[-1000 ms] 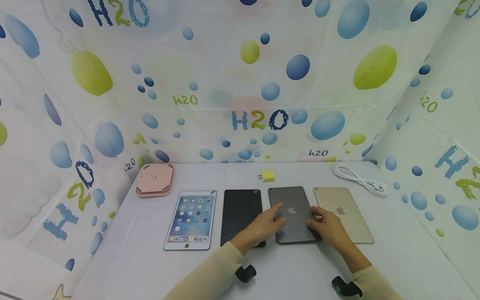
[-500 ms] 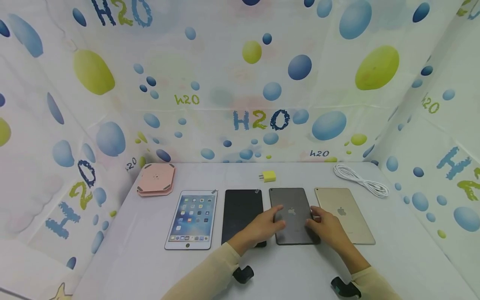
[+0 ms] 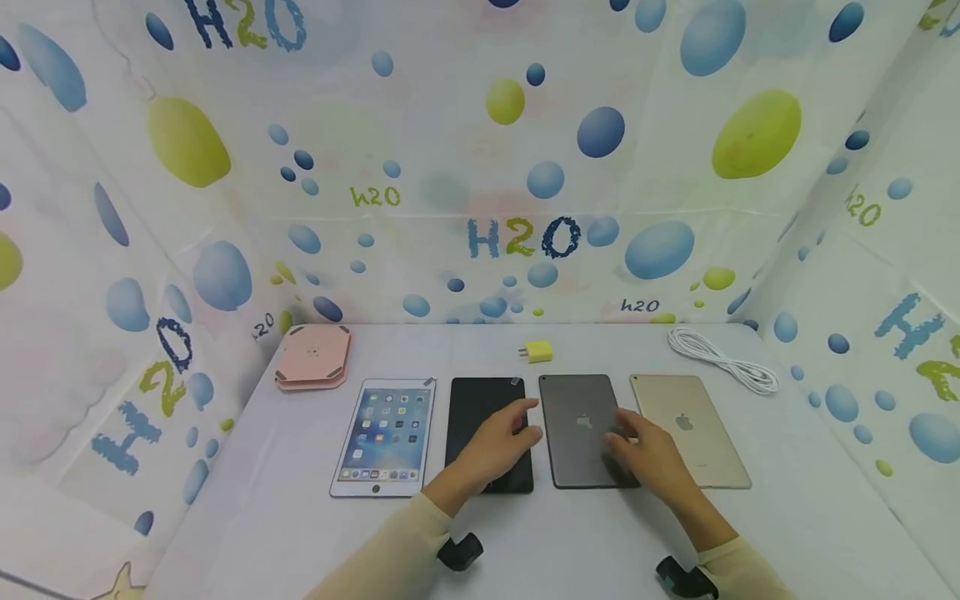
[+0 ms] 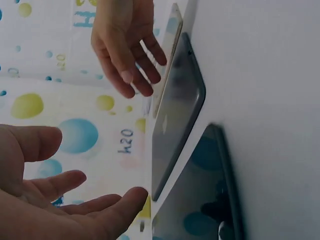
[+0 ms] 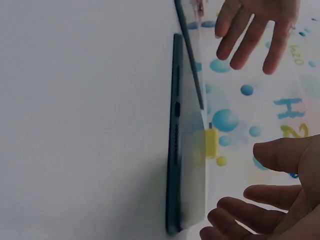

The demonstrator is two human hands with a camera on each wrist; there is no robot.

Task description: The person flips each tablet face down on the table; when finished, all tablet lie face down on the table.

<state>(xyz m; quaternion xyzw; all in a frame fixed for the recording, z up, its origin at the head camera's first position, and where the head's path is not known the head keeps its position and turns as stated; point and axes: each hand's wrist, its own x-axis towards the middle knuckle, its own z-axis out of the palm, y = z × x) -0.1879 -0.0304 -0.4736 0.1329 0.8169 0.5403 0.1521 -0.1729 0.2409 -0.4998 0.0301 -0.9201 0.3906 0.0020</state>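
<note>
A grey tablet (image 3: 583, 433) lies back side up on the white table, its logo showing. My right hand (image 3: 651, 450) hovers over its right edge with fingers relaxed and holding nothing. Over the black tablet (image 3: 480, 404) to its left is my left hand (image 3: 491, 446), fingers loosely spread and nothing in them. In the left wrist view the left hand (image 4: 65, 185) is held in the air beside the black tablet (image 4: 200, 185). The right wrist view has the right hand (image 5: 270, 200) near the lower edge of the grey tablet (image 5: 175, 150).
A white tablet (image 3: 384, 437) with a lit screen lies at left, a gold tablet (image 3: 693, 429) at right. Behind them are a pink octagonal object (image 3: 313, 354), a yellow charger plug (image 3: 537, 352) and a coiled white cable (image 3: 723, 360). Patterned cloth walls (image 3: 427, 125) surround the table.
My left hand has moved left, off the grey tablet and over the black one. My right hand has shifted only slightly. The grey tablet stays on the table beside the others.
</note>
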